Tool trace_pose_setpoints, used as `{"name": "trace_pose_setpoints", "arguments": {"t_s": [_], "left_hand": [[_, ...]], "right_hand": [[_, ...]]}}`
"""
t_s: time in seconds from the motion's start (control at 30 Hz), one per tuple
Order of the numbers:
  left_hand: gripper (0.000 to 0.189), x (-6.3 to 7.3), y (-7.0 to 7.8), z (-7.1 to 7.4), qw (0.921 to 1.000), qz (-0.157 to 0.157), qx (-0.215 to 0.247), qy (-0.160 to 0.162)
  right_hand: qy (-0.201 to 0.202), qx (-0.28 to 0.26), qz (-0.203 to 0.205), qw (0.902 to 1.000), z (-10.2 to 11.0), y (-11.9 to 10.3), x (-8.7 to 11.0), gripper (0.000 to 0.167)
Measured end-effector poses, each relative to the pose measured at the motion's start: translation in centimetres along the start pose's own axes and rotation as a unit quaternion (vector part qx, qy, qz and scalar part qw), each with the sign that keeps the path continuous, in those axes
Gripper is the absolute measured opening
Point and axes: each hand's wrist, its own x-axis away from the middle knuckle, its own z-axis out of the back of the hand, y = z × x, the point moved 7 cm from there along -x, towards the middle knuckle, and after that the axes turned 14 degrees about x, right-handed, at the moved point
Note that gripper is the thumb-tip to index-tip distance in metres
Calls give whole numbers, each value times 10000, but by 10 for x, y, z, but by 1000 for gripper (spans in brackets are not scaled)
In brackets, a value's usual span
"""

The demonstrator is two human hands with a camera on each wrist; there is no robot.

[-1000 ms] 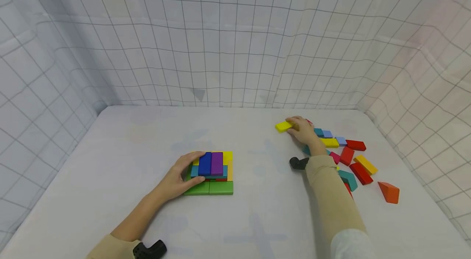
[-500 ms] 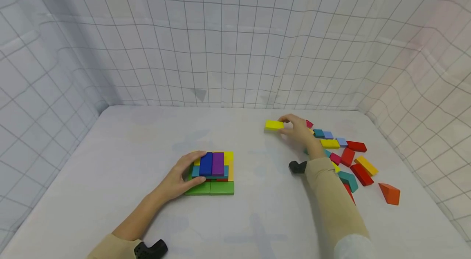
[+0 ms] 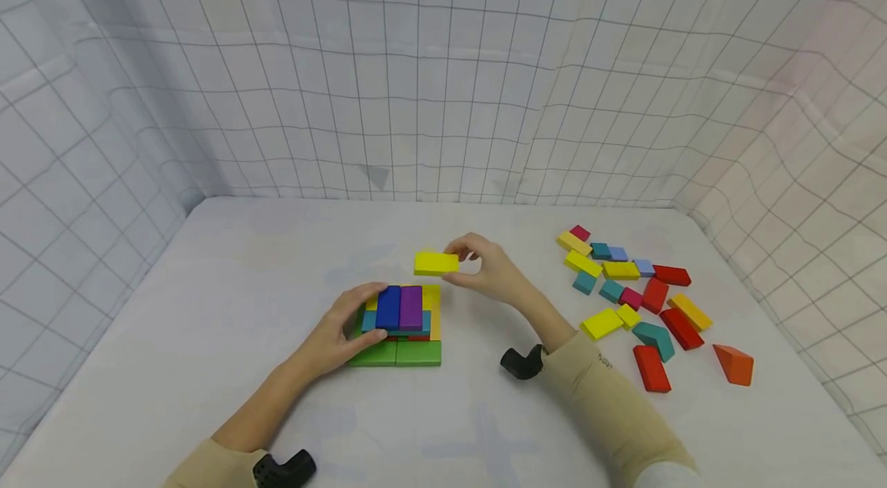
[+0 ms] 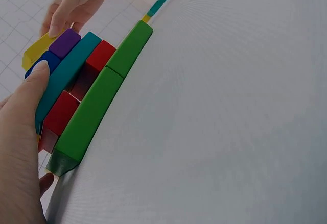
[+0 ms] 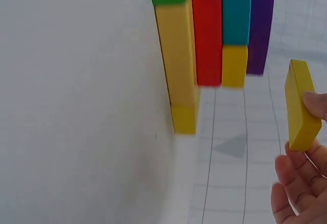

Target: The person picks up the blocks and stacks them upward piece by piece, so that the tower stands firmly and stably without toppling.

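Note:
My right hand (image 3: 490,272) pinches one end of a yellow rectangular block (image 3: 431,264) between thumb and fingers. That block is held in the air just behind and above a layered stack of blocks. On top of the stack a blue block (image 3: 389,308) and a purple block (image 3: 411,308) lie side by side. My left hand (image 3: 338,334) spans the blue block, thumb at its near end and fingertips at its far end. Beneath are a teal block (image 4: 69,73), red blocks (image 4: 61,113) and, at the bottom front, green blocks (image 3: 419,353). In the right wrist view, a pale yellow block (image 5: 175,55) forms the base's side.
Loose blocks lie scattered at the right of the white table (image 3: 229,280), among them a red block (image 3: 651,369), a teal angled block (image 3: 654,339) and an orange wedge (image 3: 734,363). Grid-patterned white curtains (image 3: 443,72) surround the table's back and sides.
My right hand has carried the yellow block leftward from the scattered blocks to the stack, uncovering several loose blocks. The left hand stays in place on the blue block.

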Motion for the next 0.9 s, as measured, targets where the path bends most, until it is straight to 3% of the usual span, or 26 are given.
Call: {"name": "trace_pose_setpoints", "arguments": {"t_s": [0.13,0.3,0.6,0.9], "left_hand": [[68,0,1,0,10000,-37,-1,11],[71,-1,1,1,9999,118,38,53],[76,0,-1,2,9996,223,147,83],[75,-1,1,1,9999,48,112,46]], "right_hand": [[-272,-233,25,9994,-19,-22,2,30],[-449,-353,-116,9983,-34,-33,3,29],[-433,-168,40,9989,-40,-43,2,29],[-492,-78,-89,9987,-43,-43,2,30]]}}
